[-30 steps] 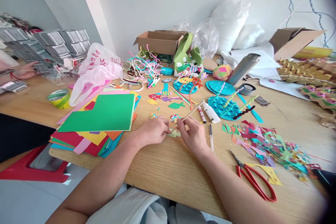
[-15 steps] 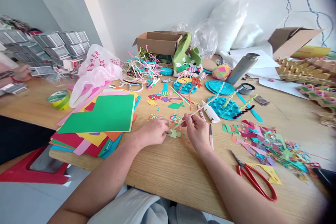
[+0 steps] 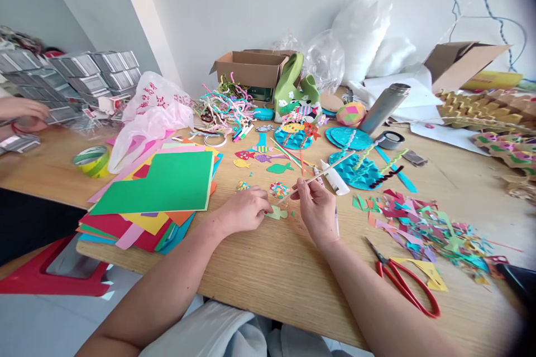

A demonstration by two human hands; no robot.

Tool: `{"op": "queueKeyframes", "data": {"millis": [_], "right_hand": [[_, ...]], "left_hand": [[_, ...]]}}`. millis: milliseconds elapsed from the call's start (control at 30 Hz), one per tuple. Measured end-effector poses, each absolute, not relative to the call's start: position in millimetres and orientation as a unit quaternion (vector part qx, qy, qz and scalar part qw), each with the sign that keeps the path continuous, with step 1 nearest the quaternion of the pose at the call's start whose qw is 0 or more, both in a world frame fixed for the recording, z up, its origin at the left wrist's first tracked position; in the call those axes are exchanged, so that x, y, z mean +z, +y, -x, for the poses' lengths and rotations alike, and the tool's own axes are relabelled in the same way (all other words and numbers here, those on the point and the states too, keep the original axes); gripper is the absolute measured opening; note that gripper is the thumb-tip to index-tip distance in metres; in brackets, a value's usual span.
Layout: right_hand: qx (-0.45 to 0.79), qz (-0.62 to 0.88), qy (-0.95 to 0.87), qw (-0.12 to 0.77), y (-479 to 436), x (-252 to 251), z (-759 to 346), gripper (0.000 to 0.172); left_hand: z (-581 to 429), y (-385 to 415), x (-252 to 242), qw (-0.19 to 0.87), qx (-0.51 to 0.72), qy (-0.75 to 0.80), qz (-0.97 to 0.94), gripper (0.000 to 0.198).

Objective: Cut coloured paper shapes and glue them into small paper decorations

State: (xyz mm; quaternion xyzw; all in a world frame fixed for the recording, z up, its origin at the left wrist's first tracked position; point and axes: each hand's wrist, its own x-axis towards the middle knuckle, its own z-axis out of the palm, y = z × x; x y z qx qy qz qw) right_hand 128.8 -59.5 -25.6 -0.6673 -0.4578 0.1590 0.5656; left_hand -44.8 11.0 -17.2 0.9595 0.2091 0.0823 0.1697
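Note:
My right hand (image 3: 314,206) is closed in a pinch round a thin pale stick (image 3: 335,165). The stick slants down to the left, its lower tip at a light green paper cut-out (image 3: 278,213), seemingly a fish. My left hand (image 3: 249,209) is closed over the left end of that cut-out, pinning it on the table; its fingertips are partly hidden. Just beyond lie a pile of small coloured paper dots (image 3: 278,189) and a second pile (image 3: 243,186). Further off lie a green paper fish (image 3: 280,168), a yellow one (image 3: 241,163) and several others. A pen (image 3: 336,223) is partly behind my right hand.
At left is a stack of coloured paper (image 3: 167,184) beside a tape roll (image 3: 91,160). Red-handled scissors (image 3: 404,279) and paper scraps (image 3: 431,223) lie right. A glue bottle (image 3: 335,179), blue discs (image 3: 355,173) and steel flask (image 3: 385,107) stand beyond. Another person's hand (image 3: 29,111) is far left.
The view has shifted slightly. The stick's tip stays over the light green cut-out, and both my hands keep nearly the same place. At far left the other person's hand has moved.

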Motion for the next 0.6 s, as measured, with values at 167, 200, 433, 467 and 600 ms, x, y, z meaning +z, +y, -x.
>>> {"op": "queueKeyframes", "data": {"millis": [167, 200, 433, 467, 600], "right_hand": [[0.165, 0.666, -0.444, 0.577, -58.8, -26.6, -129.9, 0.044], [0.166, 0.666, -0.441, 0.578, -58.7, -26.8, -130.0, 0.044], [0.165, 0.668, -0.431, 0.584, -58.3, -27.8, -130.3, 0.046], [0.165, 0.668, -0.431, 0.584, -58.5, -27.2, -130.1, 0.046], [0.162, 0.669, -0.43, 0.584, -59.2, -25.2, -129.8, 0.044]], "left_hand": [[44.7, 10.2, -18.0, 0.166, 0.085, 0.207, -0.96, 0.032], [44.7, 10.4, -17.8, 0.167, 0.088, 0.209, -0.959, 0.031], [44.4, 11.0, -16.7, 0.172, 0.097, 0.216, -0.956, 0.029], [44.2, 10.6, -16.6, 0.172, 0.094, 0.216, -0.957, 0.03], [43.6, 9.4, -15.2, 0.177, 0.087, 0.214, -0.957, 0.03]]}}
